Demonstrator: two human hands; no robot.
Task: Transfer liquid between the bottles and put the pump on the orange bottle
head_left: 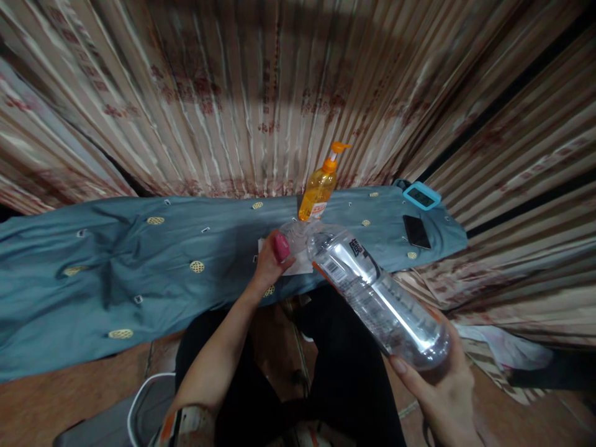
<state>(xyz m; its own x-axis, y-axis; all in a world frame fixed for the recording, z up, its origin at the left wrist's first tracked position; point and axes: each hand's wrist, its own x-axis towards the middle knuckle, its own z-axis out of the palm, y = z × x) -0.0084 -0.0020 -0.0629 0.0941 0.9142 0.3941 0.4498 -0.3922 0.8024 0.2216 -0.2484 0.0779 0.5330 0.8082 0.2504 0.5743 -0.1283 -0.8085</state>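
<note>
My right hand (440, 388) grips the base of a large clear plastic bottle (375, 292), tilted so its neck points down and away toward a small clear cup (297, 237). My left hand (272, 261) holds that cup on a white paper (302, 266) lying on the blue cloth (139, 273). The bottle's mouth sits right at the cup's rim; whether liquid is flowing cannot be made out. An orange pump bottle (319, 189) stands upright just behind the cup.
A black phone (416, 231) and a blue-framed small device (421, 195) lie on the cloth at the right. Striped curtains (279, 93) hang close behind. My dark-clothed legs and a white cable (139, 397) are below, over a reddish floor.
</note>
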